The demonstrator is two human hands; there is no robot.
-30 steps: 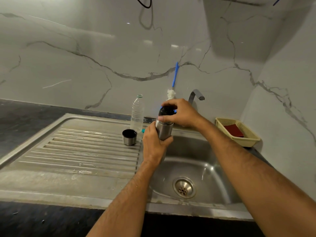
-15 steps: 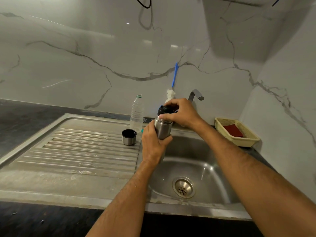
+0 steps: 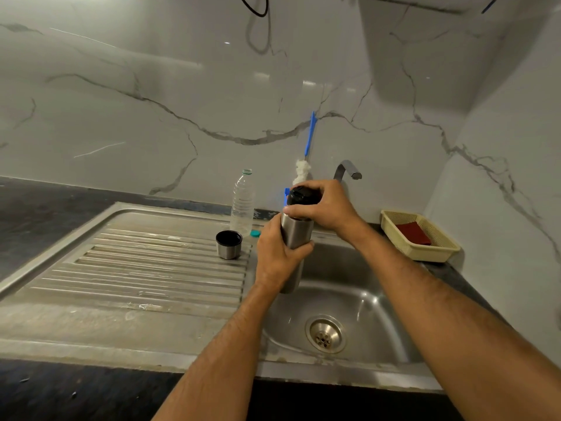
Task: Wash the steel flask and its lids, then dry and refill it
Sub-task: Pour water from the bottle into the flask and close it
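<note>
Left hand (image 3: 277,258) grips steel flask (image 3: 296,237) above sink (image 3: 379,299); right hand (image 3: 326,208) keeps twisting black inner lid (image 3: 302,196), still seated: washing not begun.

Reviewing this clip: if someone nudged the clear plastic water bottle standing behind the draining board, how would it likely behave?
The clear plastic water bottle is tall and narrow, so it would probably tip rather than slide. Its thin ribbed wall looks soft, likely denting under fingers. How full it is cannot be told, so its weight is uncertain.

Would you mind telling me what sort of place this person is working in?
Most likely a home kitchen, at the washing-up spot: a steel sink with a ridged drainboard, a tap against a marble-look wall, and a bottle brush standing behind.
</note>
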